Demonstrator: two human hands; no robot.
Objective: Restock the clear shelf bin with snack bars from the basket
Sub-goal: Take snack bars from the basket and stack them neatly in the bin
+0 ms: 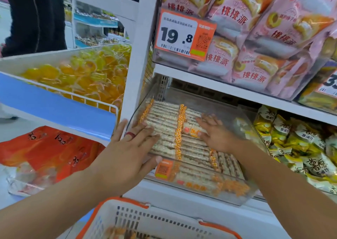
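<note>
A clear shelf bin (242, 197) on the lower shelf holds rows of pale snack bars (164, 119) with orange-checked wrapper ends. My left hand (127, 147) lies flat on the bars at the bin's front left, fingers spread, a red ring on one finger. My right hand (215, 133) rests flat on the bars at the bin's middle right, beside one bar with an orange label (191, 130). Neither hand grips a bar. The white basket (164, 220) with orange rim sits at the bottom, with a few bars inside.
Pink cake packs (255, 38) fill the shelf above, behind an orange 19.8 price tag (182, 36). Yellow snack bags (300, 147) sit right of the bin. A tilted rack of yellow jelly cups (82, 78) and red bags (54, 147) stand left. A person in dark clothes (36, 16) stands behind.
</note>
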